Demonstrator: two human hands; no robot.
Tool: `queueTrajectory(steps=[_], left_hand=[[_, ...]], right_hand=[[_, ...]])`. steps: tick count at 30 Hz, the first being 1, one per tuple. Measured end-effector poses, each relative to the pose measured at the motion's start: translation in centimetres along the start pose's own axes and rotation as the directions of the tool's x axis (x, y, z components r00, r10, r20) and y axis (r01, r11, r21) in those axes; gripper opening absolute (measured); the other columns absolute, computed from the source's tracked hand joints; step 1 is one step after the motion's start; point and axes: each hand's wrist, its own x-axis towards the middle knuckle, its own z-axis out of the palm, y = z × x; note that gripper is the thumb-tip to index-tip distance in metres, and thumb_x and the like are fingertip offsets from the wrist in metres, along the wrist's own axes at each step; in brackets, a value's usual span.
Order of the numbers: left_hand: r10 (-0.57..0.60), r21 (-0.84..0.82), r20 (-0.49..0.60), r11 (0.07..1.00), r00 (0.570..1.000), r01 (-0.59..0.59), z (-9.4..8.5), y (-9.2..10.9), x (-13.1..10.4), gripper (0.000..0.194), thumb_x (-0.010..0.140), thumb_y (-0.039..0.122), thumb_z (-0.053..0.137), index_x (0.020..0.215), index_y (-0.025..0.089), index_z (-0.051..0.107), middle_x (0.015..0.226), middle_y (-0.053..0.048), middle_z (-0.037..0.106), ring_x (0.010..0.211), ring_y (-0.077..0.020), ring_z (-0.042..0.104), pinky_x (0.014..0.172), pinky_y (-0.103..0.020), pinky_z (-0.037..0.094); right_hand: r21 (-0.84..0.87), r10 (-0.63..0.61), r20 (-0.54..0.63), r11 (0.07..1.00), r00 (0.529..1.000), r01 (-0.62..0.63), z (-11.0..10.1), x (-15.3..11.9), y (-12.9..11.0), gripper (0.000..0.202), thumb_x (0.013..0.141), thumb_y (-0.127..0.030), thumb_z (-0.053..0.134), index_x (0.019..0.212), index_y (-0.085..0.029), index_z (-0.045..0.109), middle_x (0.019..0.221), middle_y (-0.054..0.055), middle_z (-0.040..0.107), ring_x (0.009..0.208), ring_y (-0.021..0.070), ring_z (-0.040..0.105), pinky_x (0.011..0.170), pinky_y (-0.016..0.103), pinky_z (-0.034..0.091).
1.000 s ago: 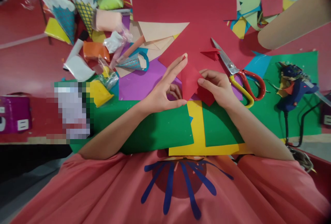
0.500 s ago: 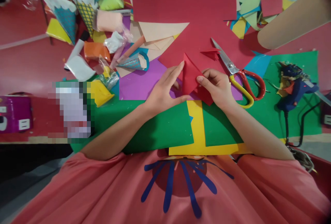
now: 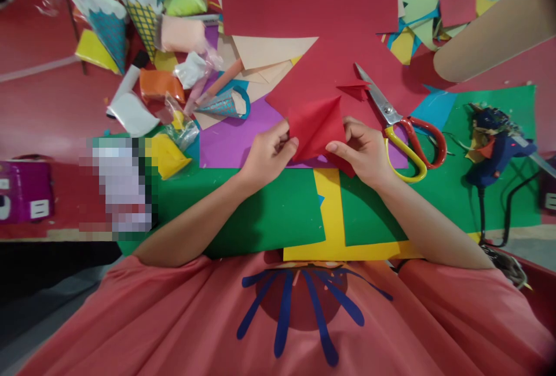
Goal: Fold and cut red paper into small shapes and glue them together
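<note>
A small sheet of red paper (image 3: 319, 124) with a diagonal crease is spread between my two hands, partly unfolded. My left hand (image 3: 271, 153) pinches its left edge between thumb and fingers. At the opposite edge, my right hand (image 3: 365, 150) grips the paper with thumb and curled fingers. Just right of that hand lie scissors (image 3: 403, 132) with one red and one yellow handle, their blades apart. By the blade tips are small red paper scraps (image 3: 354, 90). Purple paper (image 3: 234, 144) and a larger red sheet (image 3: 369, 57) lie beneath.
Green sheets (image 3: 243, 208) and a yellow sheet (image 3: 330, 214) cover the near edge. On the right are a blue glue gun (image 3: 490, 159) and a cardboard tube (image 3: 499, 28). To the left are decorated cones (image 3: 104, 22), clay packets (image 3: 160, 85) and a small paper cone (image 3: 223, 103).
The red paper has been opened out from a narrow folded triangle into a wider creased piece. My left hand has closed from spread fingers to a pinch on its edge.
</note>
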Motion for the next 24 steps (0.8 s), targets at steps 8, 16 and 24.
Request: queueTrajectory(steps=[8, 16, 24], left_hand=[[-0.044, -0.197, -0.071, 0.980, 0.996, 0.030, 0.21, -0.40, 0.78, 0.044, 0.084, 0.058, 0.057, 0.106, 0.020, 0.065, 0.083, -0.003, 0.067, 0.086, -0.0172, 0.067, 0.070, -0.027, 0.055], [-0.107, -0.222, -0.038, 0.970, 0.993, 0.096, -0.17, -0.35, 0.93, 0.042, 0.080, 0.049, 0.065, 0.113, 0.022, 0.062, 0.073, 0.001, 0.068, 0.065, -0.0122, 0.065, 0.056, -0.022, 0.050], [-0.094, -0.217, -0.017, 0.972, 0.995, 0.088, -0.52, 0.12, 0.97, 0.038, 0.073, 0.033, 0.073, 0.106, 0.018, 0.062, 0.053, 0.008, 0.059, 0.041, -0.0056, 0.048, 0.038, -0.017, 0.032]], right_hand=[[-0.067, 0.059, 0.075, 0.996, 0.995, -0.054, -0.28, 0.09, -0.01, 0.049, 0.081, -0.057, 0.062, 0.056, -0.019, 0.043, 0.070, -0.001, 0.048, 0.072, 0.0130, 0.047, 0.071, 0.032, 0.040], [-0.061, 0.041, 0.035, 0.997, 0.999, -0.039, -0.68, 0.35, 0.22, 0.047, 0.083, -0.050, 0.064, 0.055, -0.019, 0.042, 0.066, -0.002, 0.045, 0.067, 0.0106, 0.045, 0.066, 0.030, 0.041], [-0.008, -0.042, -0.064, 0.999, 0.997, 0.041, -0.66, 0.16, 0.72, 0.038, 0.082, -0.038, 0.068, 0.116, -0.029, 0.054, 0.101, 0.001, 0.064, 0.093, 0.0156, 0.062, 0.081, 0.032, 0.055]])
